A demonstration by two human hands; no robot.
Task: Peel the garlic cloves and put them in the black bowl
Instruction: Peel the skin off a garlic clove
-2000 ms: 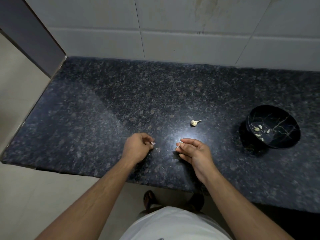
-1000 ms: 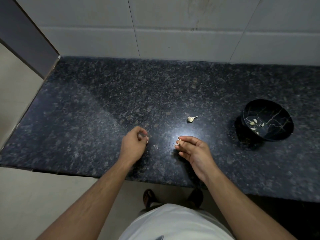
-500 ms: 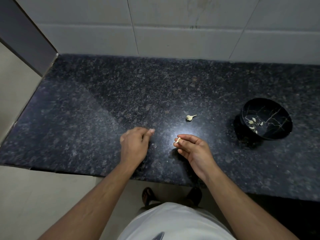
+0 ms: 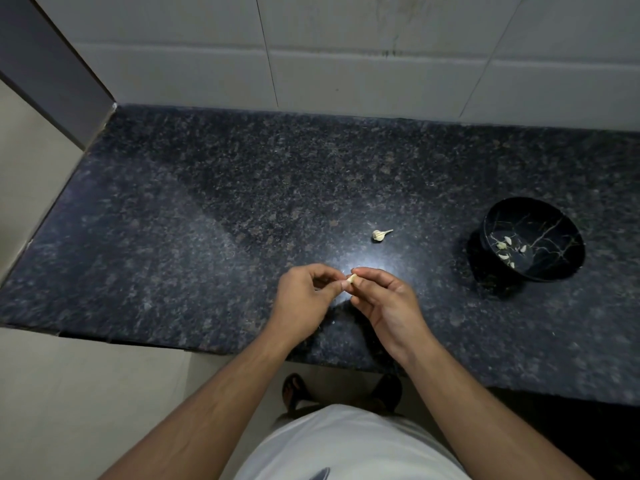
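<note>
Dark speckled stone table [image 4: 207, 209] against a wall of big pale tiles [image 4: 346, 46], with a pale floor [image 4: 69, 393] below on the left

Two bare hands close together above the near part of the table. Left hand [image 4: 304, 299] curled, its thumb and first finger tips touching a small pale garlic clove [image 4: 351, 278]. Right hand [image 4: 384, 303] curled too, pinching the same clove between thumb and first finger. Clove held up between both hands, just above a bright shiny spot on the stone. Cannot tell how much skin is left on it

A little farther back and a bit to the right, a garlic bit with a thin stalk [image 4: 380, 234], lying alone on the table, apart from the hands

Far to the right, a black bowl [image 4: 561, 271] with thin pale lines inside, standing on the table, well apart from the hands. A few small pale cloves [image 4: 506, 247] inside it, toward its left side

At the bottom, a white shirt [image 4: 346, 445] and dark sandals [image 4: 294, 389] on the floor
</note>
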